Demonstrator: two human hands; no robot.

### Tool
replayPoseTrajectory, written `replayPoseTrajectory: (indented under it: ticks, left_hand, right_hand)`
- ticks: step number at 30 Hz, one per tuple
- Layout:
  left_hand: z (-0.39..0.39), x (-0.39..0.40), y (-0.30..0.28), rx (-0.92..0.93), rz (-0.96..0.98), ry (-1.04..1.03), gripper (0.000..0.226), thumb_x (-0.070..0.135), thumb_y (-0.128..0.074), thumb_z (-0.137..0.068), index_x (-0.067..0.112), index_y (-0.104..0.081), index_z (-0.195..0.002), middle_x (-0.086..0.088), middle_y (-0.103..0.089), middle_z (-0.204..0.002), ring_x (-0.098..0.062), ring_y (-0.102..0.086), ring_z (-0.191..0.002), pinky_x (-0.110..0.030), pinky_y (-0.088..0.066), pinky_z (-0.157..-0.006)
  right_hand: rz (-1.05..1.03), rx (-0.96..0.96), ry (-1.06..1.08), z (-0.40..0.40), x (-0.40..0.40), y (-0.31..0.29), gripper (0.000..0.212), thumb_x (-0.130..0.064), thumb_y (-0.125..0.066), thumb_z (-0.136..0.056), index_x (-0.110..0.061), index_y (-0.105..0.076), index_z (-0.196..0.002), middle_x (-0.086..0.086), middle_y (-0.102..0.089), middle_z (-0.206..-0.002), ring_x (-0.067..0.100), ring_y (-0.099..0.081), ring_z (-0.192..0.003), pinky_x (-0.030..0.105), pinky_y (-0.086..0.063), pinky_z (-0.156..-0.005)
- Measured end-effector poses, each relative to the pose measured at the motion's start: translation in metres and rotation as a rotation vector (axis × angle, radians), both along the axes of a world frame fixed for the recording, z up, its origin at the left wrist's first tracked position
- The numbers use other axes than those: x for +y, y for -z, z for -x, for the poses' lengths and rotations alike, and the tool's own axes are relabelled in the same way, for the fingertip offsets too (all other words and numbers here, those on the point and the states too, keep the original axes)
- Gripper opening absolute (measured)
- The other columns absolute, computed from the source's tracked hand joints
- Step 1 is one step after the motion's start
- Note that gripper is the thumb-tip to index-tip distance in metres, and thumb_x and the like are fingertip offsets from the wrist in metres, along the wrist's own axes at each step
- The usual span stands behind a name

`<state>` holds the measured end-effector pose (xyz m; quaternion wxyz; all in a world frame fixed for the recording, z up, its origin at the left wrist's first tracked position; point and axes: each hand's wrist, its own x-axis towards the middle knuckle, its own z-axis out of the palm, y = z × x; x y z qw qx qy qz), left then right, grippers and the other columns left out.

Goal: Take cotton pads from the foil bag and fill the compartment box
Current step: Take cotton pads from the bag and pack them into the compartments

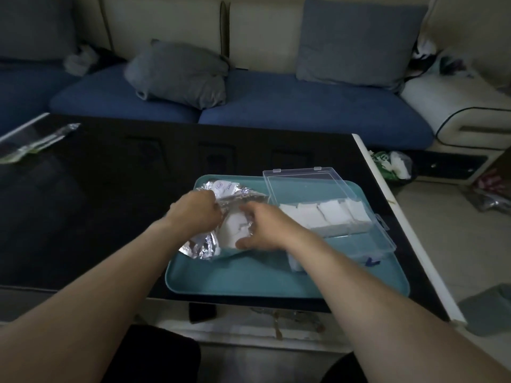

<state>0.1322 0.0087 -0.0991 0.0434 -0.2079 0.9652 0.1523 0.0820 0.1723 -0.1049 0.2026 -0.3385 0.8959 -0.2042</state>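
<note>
While gripped by left-hand fingers (214,201), foil bag (221,217), pads (233,229) between right-hand fingers (244,241).

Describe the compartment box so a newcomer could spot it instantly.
On the black table sits a teal tray. The compartment box lies on the tray's right side: clear plastic, lid open, white cotton pads inside, unlike the crinkled foil bag beside it.
</note>
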Motion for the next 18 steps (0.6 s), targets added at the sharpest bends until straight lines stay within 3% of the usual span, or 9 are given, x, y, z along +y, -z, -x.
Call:
replayPoseTrajectory:
  ticks: [2, 5, 7, 9, 11, 14, 17, 18]
  left_hand:
    - [0.0, -0.003, 0.003, 0.004, -0.002, 0.001, 0.02, 0.024, -0.044, -0.096, 0.013, -0.052, -0.081, -0.007, -0.06, -0.089, -0.031, -0.063, -0.086, -0.047, -0.055, -0.084]
    - [0.002, -0.009, 0.007, 0.019, -0.009, -0.008, 0.018, 0.023, -0.043, -0.095, 0.013, -0.051, -0.083, -0.008, -0.059, -0.086, -0.032, -0.063, -0.084, -0.045, -0.055, -0.083]
    - [0.003, -0.011, 0.008, 0.029, -0.02, -0.017, 0.015, 0.022, -0.043, -0.094, 0.013, -0.051, -0.084, -0.008, -0.059, -0.085, -0.031, -0.062, -0.083, -0.042, -0.054, -0.079]
    - [0.004, -0.011, 0.007, 0.022, -0.051, -0.028, 0.014, 0.02, -0.045, -0.092, 0.014, -0.051, -0.08, -0.007, -0.059, -0.082, -0.029, -0.063, -0.079, -0.038, -0.055, -0.074]
    - [0.004, -0.01, 0.005, 0.017, -0.088, -0.035, 0.012, 0.019, -0.047, -0.09, 0.014, -0.052, -0.08, -0.007, -0.06, -0.081, -0.027, -0.063, -0.077, -0.036, -0.054, -0.07]
    - [0.003, -0.009, 0.004, 0.015, -0.111, -0.026, 0.014, 0.018, -0.047, -0.09, 0.016, -0.05, -0.076, -0.007, -0.06, -0.081, -0.028, -0.064, -0.079, -0.034, -0.052, -0.069]
    - [0.002, -0.009, 0.003, 0.026, -0.158, -0.025, 0.017, 0.017, -0.047, -0.091, 0.016, -0.049, -0.074, -0.009, -0.06, -0.083, -0.03, -0.064, -0.081, -0.035, -0.051, -0.069]
    - [0.0, -0.008, 0.003, 0.028, -0.175, -0.033, 0.018, 0.017, -0.048, -0.091, 0.015, -0.05, -0.074, -0.009, -0.06, -0.083, -0.03, -0.064, -0.081, -0.034, -0.051, -0.067]
  right_hand:
    - [-0.027, 0.0, -0.023, -0.002, -0.007, 0.004, 0.086, -0.028, -0.084, -0.076, -0.021, -0.04, -0.15, 0.005, -0.058, -0.138, 0.026, -0.057, -0.121, 0.027, -0.045, -0.093]
    - [0.001, -0.001, 0.017, -0.004, -0.017, 0.007, 0.085, -0.03, -0.086, -0.072, -0.023, -0.047, -0.146, 0.002, -0.06, -0.138, 0.023, -0.059, -0.122, 0.024, -0.045, -0.093]
    - [0.042, -0.008, 0.072, -0.004, -0.018, 0.007, 0.072, -0.033, -0.088, -0.069, -0.025, -0.06, -0.135, 0.0, -0.066, -0.13, 0.02, -0.063, -0.114, 0.026, -0.049, -0.091]
    - [0.124, -0.016, 0.134, -0.003, -0.02, 0.006, 0.045, -0.04, -0.086, -0.072, -0.026, -0.073, -0.112, -0.003, -0.072, -0.115, 0.017, -0.066, -0.101, 0.028, -0.051, -0.084]
    - [0.173, -0.045, 0.158, -0.004, -0.019, 0.003, 0.034, -0.048, -0.082, -0.077, -0.025, -0.077, -0.102, -0.004, -0.074, -0.105, 0.015, -0.065, -0.092, 0.027, -0.049, -0.077]
    - [0.131, -0.068, 0.139, -0.009, -0.018, -0.002, 0.038, -0.055, -0.073, -0.084, -0.022, -0.074, -0.102, -0.002, -0.072, -0.107, 0.017, -0.065, -0.098, 0.03, -0.05, -0.08]
    - [0.097, -0.049, 0.168, -0.01, -0.017, -0.001, 0.017, -0.04, -0.068, -0.093, -0.023, -0.069, -0.095, 0.001, -0.071, -0.115, 0.02, -0.065, -0.106, 0.03, -0.049, -0.087]
    - [0.076, -0.041, 0.192, -0.011, -0.018, -0.001, 0.019, -0.037, -0.069, -0.093, -0.019, -0.067, -0.099, 0.003, -0.07, -0.119, 0.022, -0.064, -0.11, 0.031, -0.049, -0.09]
